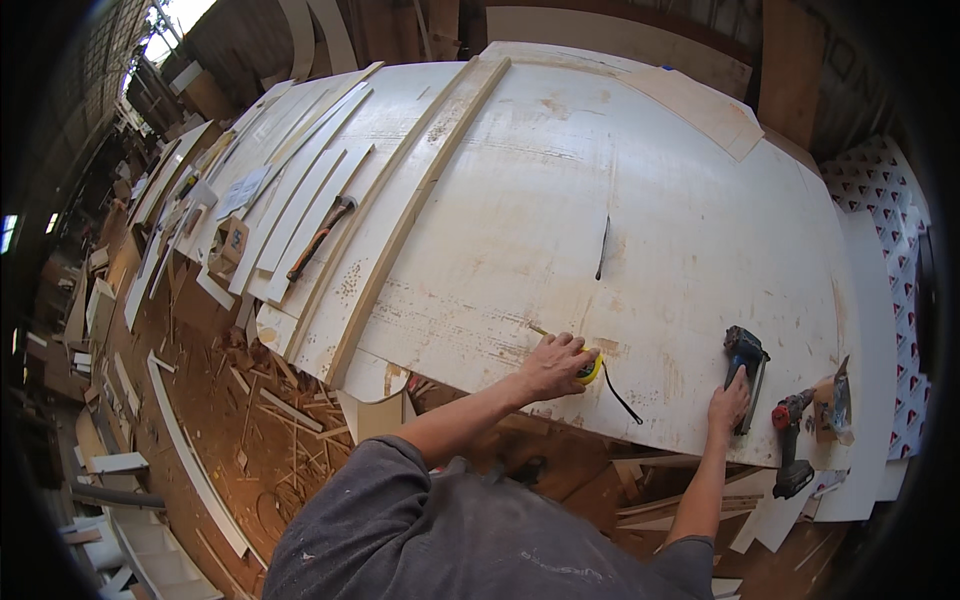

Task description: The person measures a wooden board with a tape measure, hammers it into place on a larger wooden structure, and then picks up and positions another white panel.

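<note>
My left hand (550,365) is closed on a yellow-and-black tape measure (590,372) at the near edge of the white work surface (520,220), a thin yellow strip poking out beyond the fingers and a black strap trailing right. My right hand (728,400) grips a dark blue-and-black nail gun (742,350), which rests on the surface. Beside it lie a red-and-black cordless drill (790,440) and a small cardboard box (830,410). Farther back, a thin dark object (604,247) lies on the surface.
Long wooden battens (420,200) and white strips cross the surface's left side, with a hammer (318,240) among them. A thin panel (700,105) lies at the back. Offcuts (290,410) litter the floor at left; sheets (880,280) are stacked at right.
</note>
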